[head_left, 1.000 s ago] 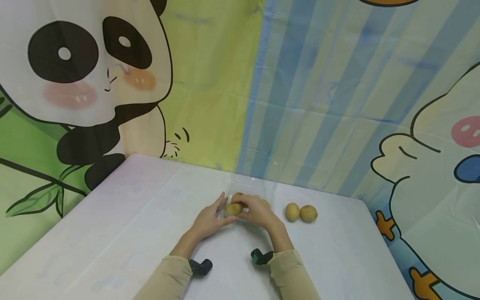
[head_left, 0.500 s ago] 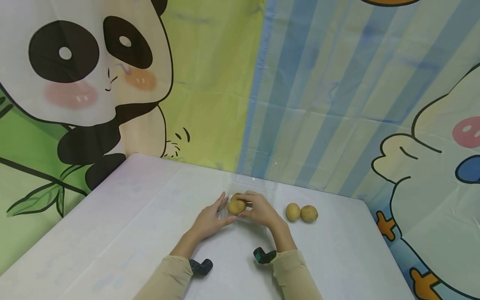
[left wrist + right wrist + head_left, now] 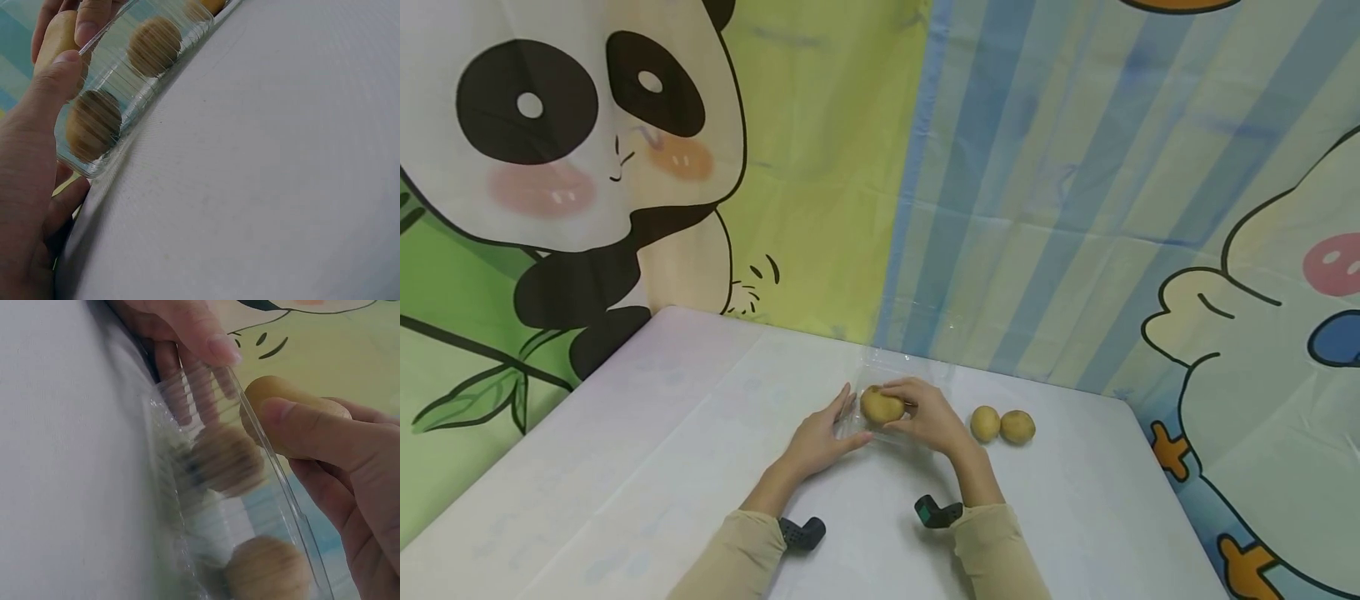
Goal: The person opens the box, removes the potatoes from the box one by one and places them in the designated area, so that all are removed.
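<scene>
A clear plastic box (image 3: pixel 124 81) stands on the white table, with potatoes inside it. Through its ribbed wall in the left wrist view, one potato (image 3: pixel 94 126) shows near the corner and another potato (image 3: pixel 155 46) farther along. My left hand (image 3: pixel 822 437) grips the box's left end, the thumb at the rim and fingers against the outside. Between the thumb and fingers of my right hand (image 3: pixel 931 419), a larger yellow-brown potato (image 3: pixel 882 405) is held above the open box, just over the rim. In the head view it hides what lies below.
To the right of the box, two potatoes (image 3: pixel 1002 426) lie side by side on the white tabletop (image 3: pixel 1075 500). A printed curtain (image 3: pixel 820 167) hangs right behind the table's back edge. Each wrist wears a dark camera mount (image 3: pixel 802 534).
My right hand has lifted the potato from the box's left end, moving up, away and slightly right, and turned it. The left hand has kept its place on the box.
</scene>
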### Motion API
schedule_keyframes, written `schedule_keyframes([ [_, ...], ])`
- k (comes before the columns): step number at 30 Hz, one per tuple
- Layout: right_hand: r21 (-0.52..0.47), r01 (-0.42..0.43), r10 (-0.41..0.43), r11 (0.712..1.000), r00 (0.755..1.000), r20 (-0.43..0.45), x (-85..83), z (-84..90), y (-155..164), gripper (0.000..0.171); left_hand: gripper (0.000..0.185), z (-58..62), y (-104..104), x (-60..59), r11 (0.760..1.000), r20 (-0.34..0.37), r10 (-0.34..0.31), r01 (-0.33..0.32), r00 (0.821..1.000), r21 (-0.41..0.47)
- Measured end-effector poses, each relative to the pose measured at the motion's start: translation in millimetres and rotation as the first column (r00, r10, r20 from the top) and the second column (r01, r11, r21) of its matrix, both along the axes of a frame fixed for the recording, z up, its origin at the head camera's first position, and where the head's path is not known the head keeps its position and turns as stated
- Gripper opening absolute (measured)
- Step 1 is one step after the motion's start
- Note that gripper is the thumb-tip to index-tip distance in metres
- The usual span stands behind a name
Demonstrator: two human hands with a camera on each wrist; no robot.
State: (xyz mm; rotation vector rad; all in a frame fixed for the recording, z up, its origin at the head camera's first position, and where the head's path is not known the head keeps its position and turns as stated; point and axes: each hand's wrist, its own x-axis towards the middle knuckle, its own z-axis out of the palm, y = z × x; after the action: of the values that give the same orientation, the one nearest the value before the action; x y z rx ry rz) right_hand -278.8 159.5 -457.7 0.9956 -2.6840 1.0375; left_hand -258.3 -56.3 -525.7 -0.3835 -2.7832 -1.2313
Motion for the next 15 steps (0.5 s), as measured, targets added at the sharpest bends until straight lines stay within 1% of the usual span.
schedule_keyframes([
  [2,-0.017,0.008,-0.008,1.000,1.000,0.028,0.8,-0.2,3,0.047,0.101,-0.5,0,-0.7,1.000,0.000,-0.005,0.005,1.000,-0.002],
  [6,-0.081,0.020,-0.011,0.997,0.995,0.101,2.1,-2.3,10,0.043,0.100,-0.4,-1,-1.0,1.000,0.006,-0.016,0.016,1.000,0.006],
  [10,-0.058,0.021,-0.017,0.998,0.997,0.078,3.6,-3.1,14,0.048,0.101,0.3,-1,-0.5,1.000,0.010,-0.020,0.020,1.000,0.005],
  [13,-0.007,0.039,-0.039,0.999,0.999,0.024,4.5,-2.2,16,0.054,0.102,1.1,-1,-0.5,1.000,0.008,-0.019,0.019,1.000,-0.005],
  [15,0.011,0.048,-0.048,0.999,0.999,-0.004,5.4,-0.9,18,0.055,0.102,1.3,-1,-0.4,1.000,0.009,-0.017,0.017,1.000,-0.008],
])
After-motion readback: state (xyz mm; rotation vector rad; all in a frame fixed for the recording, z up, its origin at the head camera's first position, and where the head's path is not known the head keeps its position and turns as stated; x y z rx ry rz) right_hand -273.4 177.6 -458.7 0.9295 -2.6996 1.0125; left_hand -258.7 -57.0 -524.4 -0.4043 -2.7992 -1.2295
